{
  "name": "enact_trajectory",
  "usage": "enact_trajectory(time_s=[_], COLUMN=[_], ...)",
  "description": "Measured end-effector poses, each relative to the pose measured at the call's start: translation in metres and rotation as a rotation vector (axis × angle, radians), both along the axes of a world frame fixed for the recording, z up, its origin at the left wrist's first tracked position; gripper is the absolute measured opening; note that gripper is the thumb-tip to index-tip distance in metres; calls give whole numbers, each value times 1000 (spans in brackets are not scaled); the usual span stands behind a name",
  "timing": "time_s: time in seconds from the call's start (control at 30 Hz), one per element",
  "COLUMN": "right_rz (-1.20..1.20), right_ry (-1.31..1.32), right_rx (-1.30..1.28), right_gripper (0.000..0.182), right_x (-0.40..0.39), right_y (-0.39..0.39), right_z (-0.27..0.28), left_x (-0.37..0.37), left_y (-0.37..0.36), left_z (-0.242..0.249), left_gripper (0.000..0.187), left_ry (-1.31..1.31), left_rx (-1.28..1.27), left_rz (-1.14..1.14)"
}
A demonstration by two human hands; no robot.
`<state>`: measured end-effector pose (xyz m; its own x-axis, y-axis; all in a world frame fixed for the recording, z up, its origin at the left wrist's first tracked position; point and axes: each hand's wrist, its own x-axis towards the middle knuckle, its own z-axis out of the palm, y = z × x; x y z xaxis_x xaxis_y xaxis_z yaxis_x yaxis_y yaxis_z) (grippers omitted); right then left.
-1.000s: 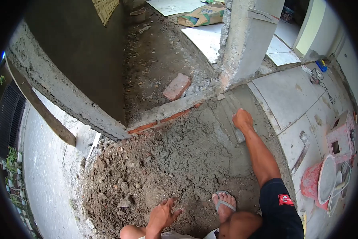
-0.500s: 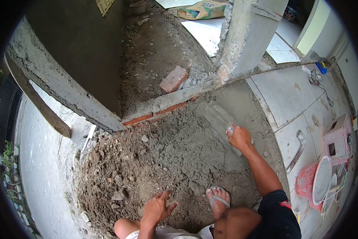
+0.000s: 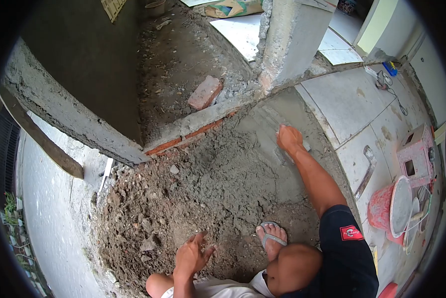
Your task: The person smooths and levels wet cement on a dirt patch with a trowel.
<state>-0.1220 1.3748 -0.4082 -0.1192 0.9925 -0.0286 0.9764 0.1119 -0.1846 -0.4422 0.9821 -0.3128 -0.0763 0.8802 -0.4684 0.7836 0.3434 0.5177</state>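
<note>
My right hand point(image 3: 289, 139) is wrapped round the handle of a long, flat plastering float point(image 3: 273, 117). The float's mortar-smeared blade lies on wet grey mortar point(image 3: 262, 174), partly hidden by the hand. Above the mortar the surface near the pillar looks smoother; closer to me it is rough and lumpy. My left hand point(image 3: 190, 255) hangs over loose soil and rubble point(image 3: 148, 218), fingers apart, holding nothing. My sandalled foot point(image 3: 272, 240) stands at the mortar's near edge.
A low brick-and-concrete edge point(image 3: 193, 130) borders the mortar, with a loose brick point(image 3: 205, 93) beyond. A concrete pillar point(image 3: 290, 42) rises at the back. On the right tiles are a hammer-like tool point(image 3: 367, 171), a red bucket point(image 3: 382, 202) and a pinkish box point(image 3: 414, 158).
My right hand has slid the float away from me across the mortar, towards the pillar. My left hand stays over the soil. The head view has shifted slightly.
</note>
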Motion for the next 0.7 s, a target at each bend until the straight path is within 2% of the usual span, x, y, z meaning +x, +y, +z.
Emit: enact_trajectory(time_s=[0.07, 0.13, 0.23, 0.33, 0.4, 0.5, 0.57, 0.63, 0.7], right_rz=[-64, -211, -213, -132, -83, -11, 29, -70, -123], right_ry=[9, 34, -29, 40, 108, 59, 26, 183, 140], right_rx=[1, 80, 5, -21, -75, -114, -125, 19, -14], right_gripper=[33, 32, 30, 34, 34, 30, 32, 37, 40], right_x=[20, 36, 41, 16, -18, -61, -59, -47, -21], right_y=[8, 13, -4, -33, -42, -31, -14, -5, 9], right_z=[4, 7, 25, 20, 28, 21, 1, -11, -7], left_x=[-5, -7, -6, 5, 8, 12, 11, 11, 9], left_y=[-3, -10, -16, -5, 2, 12, 15, 20, 31], left_z=[9, 17, 28, 45, 34, 8, -11, -14, -18], left_gripper=[58, 58, 57, 57, 57, 58, 59, 59, 60], left_ry=[66, 23, 30, 17, 2, -12, -41, -26, -15], left_rx=[-18, 28, 13, -72, -101, -125, -116, -99, -69], left_rz=[24, 36, -7, -24, -58, -90, -104, -104, -100])
